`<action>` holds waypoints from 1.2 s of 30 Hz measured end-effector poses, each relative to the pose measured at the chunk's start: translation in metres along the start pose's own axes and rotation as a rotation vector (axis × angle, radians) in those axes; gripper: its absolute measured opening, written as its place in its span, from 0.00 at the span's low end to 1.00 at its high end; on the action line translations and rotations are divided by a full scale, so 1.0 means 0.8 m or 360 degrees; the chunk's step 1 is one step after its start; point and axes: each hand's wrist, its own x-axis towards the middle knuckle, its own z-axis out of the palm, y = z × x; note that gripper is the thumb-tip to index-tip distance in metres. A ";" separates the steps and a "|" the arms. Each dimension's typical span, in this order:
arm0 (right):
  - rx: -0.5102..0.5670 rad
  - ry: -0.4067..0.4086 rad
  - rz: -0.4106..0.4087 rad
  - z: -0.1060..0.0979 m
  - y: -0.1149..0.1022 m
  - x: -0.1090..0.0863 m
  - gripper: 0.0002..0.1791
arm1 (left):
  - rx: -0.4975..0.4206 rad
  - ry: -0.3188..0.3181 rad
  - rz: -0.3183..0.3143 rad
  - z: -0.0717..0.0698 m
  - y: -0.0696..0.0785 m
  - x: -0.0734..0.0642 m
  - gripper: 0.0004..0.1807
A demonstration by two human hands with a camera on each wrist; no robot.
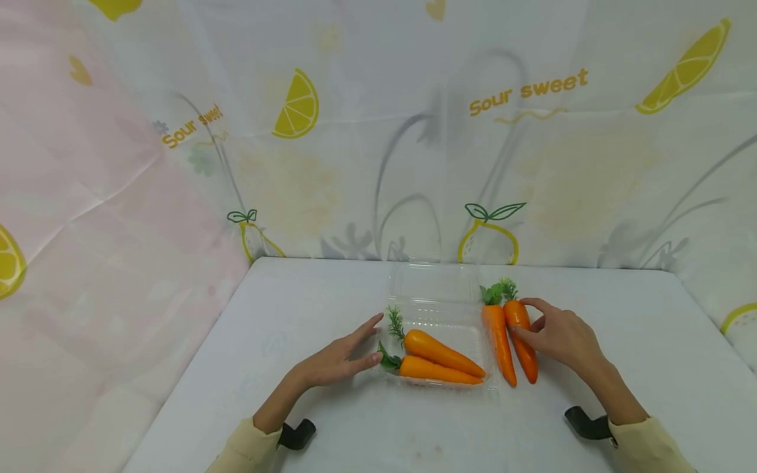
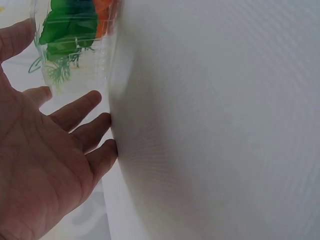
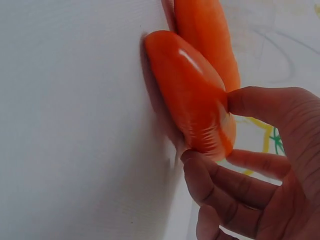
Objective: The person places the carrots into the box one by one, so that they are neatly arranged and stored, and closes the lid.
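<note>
In the head view a clear plastic box (image 1: 434, 314) lies with its lid (image 1: 434, 281) folded back. Two orange carrots with green tops are in it, a thicker carrot (image 1: 440, 351) behind a slimmer carrot (image 1: 437, 370). My left hand (image 1: 337, 360) is at the box's left side, fingers spread, thumb near the leafy top; the left wrist view shows its palm (image 2: 45, 155) holding nothing. To the right of the box lie two more carrots side by side. My right hand (image 1: 562, 335) pinches the outer carrot (image 3: 190, 95) between thumb and fingers; the other carrot (image 1: 499, 341) lies against it.
A white table (image 1: 296, 295) bears everything. Behind it hangs a pale cloth (image 1: 367, 164) printed with lemons and lettering. Black wrist mounts (image 1: 298, 433) show at both sleeves, close over the table.
</note>
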 end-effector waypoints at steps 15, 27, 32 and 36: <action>0.0064 -0.0027 0.0077 -0.003 0.002 -0.001 0.37 | -0.0016 0.0002 0.0013 0.000 0.000 0.001 0.43; 0.0110 0.0064 0.0066 -0.001 0.002 -0.005 0.37 | -0.0024 -0.0004 -0.0002 0.001 0.001 -0.001 0.42; 0.0140 0.0106 0.0067 -0.006 0.000 -0.007 0.37 | -0.0014 0.0005 0.0001 0.002 0.000 -0.001 0.42; 0.0153 0.0135 0.0066 -0.009 -0.001 -0.007 0.38 | -0.0010 0.0009 0.0002 0.002 -0.001 -0.001 0.42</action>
